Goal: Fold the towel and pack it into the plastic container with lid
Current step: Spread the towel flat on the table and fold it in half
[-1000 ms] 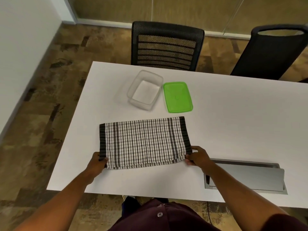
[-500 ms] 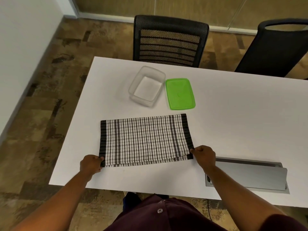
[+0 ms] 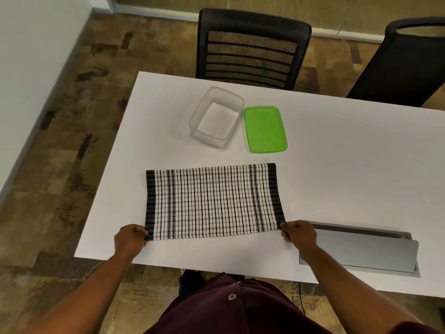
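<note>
Two near corners of the black-and-white checked cloth towel (image 3: 213, 201), lying flat on the white table (image 3: 349, 165), are being pinched by the left hand (image 3: 130, 239) and right hand (image 3: 299, 233). Uneven lifting could be skewing the fold, leaving it too bulky for the clear plastic container (image 3: 216, 116) beside its green lid (image 3: 265, 128).

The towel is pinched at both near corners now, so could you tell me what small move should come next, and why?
Probably lift the near edge and carry it over to the far edge. The towel lies flat, far wider than the empty container, with the left hand and right hand gripping its corners.
</note>
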